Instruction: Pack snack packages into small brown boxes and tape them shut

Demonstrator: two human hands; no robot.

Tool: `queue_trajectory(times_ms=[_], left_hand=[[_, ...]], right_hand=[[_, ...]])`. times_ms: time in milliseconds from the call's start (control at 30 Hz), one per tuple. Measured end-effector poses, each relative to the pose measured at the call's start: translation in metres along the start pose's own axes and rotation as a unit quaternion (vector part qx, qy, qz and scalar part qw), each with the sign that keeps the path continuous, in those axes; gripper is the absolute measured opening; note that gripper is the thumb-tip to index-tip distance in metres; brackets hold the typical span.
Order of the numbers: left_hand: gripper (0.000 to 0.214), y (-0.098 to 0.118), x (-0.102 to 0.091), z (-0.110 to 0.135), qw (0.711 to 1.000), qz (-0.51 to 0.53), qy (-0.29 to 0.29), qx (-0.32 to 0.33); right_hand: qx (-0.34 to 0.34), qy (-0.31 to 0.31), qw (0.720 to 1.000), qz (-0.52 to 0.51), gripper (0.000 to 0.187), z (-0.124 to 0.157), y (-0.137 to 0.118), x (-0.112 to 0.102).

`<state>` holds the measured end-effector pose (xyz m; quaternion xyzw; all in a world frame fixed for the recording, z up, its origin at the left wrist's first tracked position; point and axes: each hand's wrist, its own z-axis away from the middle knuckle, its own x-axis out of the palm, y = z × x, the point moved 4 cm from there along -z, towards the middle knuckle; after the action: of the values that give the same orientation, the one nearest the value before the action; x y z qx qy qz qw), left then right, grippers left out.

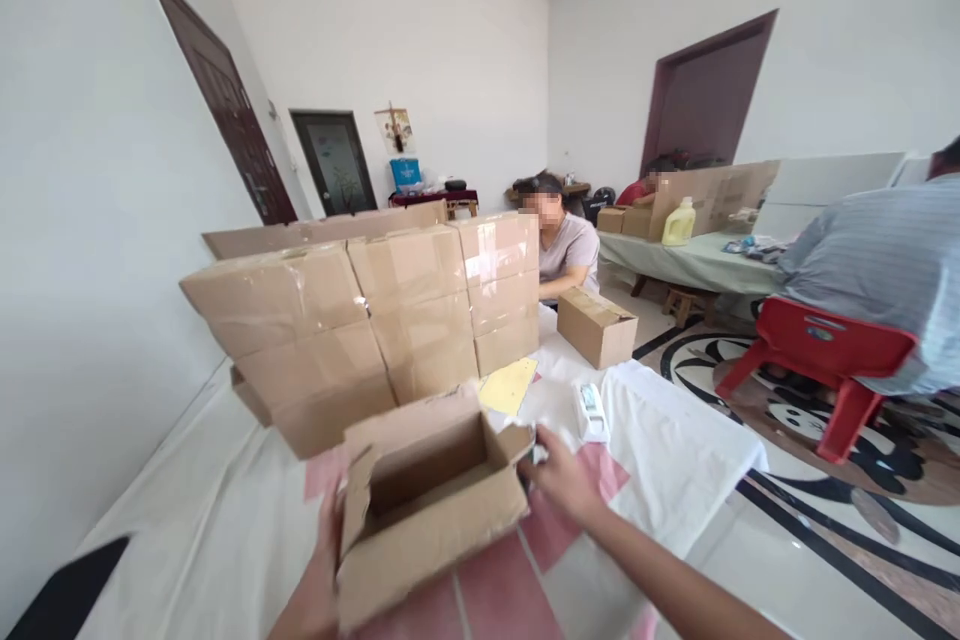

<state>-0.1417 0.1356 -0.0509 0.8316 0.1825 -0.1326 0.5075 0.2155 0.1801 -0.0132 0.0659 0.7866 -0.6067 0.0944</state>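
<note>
Fingers [532, 466] of left hand [327, 545], right hand [564, 482] clasp carton [439, 510].

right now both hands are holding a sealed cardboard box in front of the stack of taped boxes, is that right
Not quite: the cardboard box is open, not sealed, with its flaps up and the inside showing bare. The head view shows this. The left hand and right hand do hold it in front of the stack of taped boxes.
</note>
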Motion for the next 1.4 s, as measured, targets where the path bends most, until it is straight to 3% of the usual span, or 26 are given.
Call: queue_trajectory(times_ms=[67, 133, 233, 300, 367, 400, 467, 567, 667, 733, 767, 933, 1033, 1233, 1300, 1333, 1400], left_hand=[[0.153, -0.007, 0.011, 0.019, 0.998, 0.04, -0.039, -0.03], [0.153, -0.008, 0.023, 0.028, 0.992, 0.094, -0.076, -0.044], [0.149, 0.001, 0.035, 0.031, 0.983, 0.149, -0.107, -0.025], [0.148, 0.008, 0.039, 0.032, 0.978, 0.172, -0.118, -0.003], [0.148, 0.011, 0.04, 0.036, 0.975, 0.188, -0.119, 0.009], [0.147, 0.011, 0.041, 0.037, 0.974, 0.192, -0.116, 0.012], [0.145, 0.011, 0.042, 0.041, 0.974, 0.194, -0.11, 0.025], [0.142, 0.012, 0.042, 0.043, 0.973, 0.191, -0.112, 0.066], [0.14, 0.016, 0.041, 0.041, 0.97, 0.194, -0.118, 0.089], [0.14, 0.018, 0.041, 0.039, 0.97, 0.195, -0.118, 0.085], [0.14, 0.019, 0.041, 0.038, 0.97, 0.195, -0.118, 0.081], [0.143, 0.018, 0.042, 0.036, 0.968, 0.21, -0.109, 0.08], [0.139, 0.015, 0.042, 0.036, 0.969, 0.206, -0.104, 0.087], [0.135, 0.012, 0.039, 0.037, 0.972, 0.193, -0.098, 0.086], [0.135, 0.014, 0.039, 0.037, 0.975, 0.182, -0.104, 0.081], [0.135, 0.016, 0.038, 0.037, 0.976, 0.171, -0.106, 0.083], [0.132, 0.02, 0.037, 0.036, 0.98, 0.137, -0.106, 0.094]], right_hand=[[-0.016, 0.108, 0.994, -0.011, 0.035, -0.013, -0.019, -0.033], [-0.068, 0.193, 0.979, -0.007, 0.04, -0.025, -0.05, -0.067], [-0.205, 0.25, 0.946, -0.017, 0.049, -0.035, -0.115, -0.095], [-0.26, 0.18, 0.949, 0.007, 0.053, -0.037, -0.157, -0.083], [-0.239, 0.011, 0.968, 0.082, 0.052, -0.037, -0.184, -0.046], [-0.211, -0.093, 0.964, 0.136, 0.047, -0.034, -0.188, -0.022], [-0.155, -0.283, 0.906, 0.276, 0.035, -0.024, -0.181, 0.026], [-0.125, -0.457, 0.739, 0.479, 0.021, -0.01, -0.146, 0.084], [-0.077, -0.552, 0.593, 0.581, 0.02, -0.005, -0.108, 0.12], [-0.044, -0.578, 0.543, 0.608, 0.021, -0.006, -0.09, 0.134], [-0.043, -0.58, 0.533, 0.614, 0.022, -0.008, -0.085, 0.14], [-0.094, -0.565, 0.546, 0.611, 0.028, -0.014, -0.074, 0.157], [-0.112, -0.588, 0.546, 0.586, 0.028, -0.012, -0.073, 0.161], [-0.111, -0.588, 0.585, 0.548, 0.03, -0.012, -0.072, 0.165], [-0.105, -0.569, 0.621, 0.529, 0.038, -0.016, -0.086, 0.153], [-0.112, -0.549, 0.657, 0.504, 0.039, -0.018, -0.097, 0.141], [-0.136, -0.468, 0.762, 0.426, 0.03, -0.023, -0.121, 0.106]])
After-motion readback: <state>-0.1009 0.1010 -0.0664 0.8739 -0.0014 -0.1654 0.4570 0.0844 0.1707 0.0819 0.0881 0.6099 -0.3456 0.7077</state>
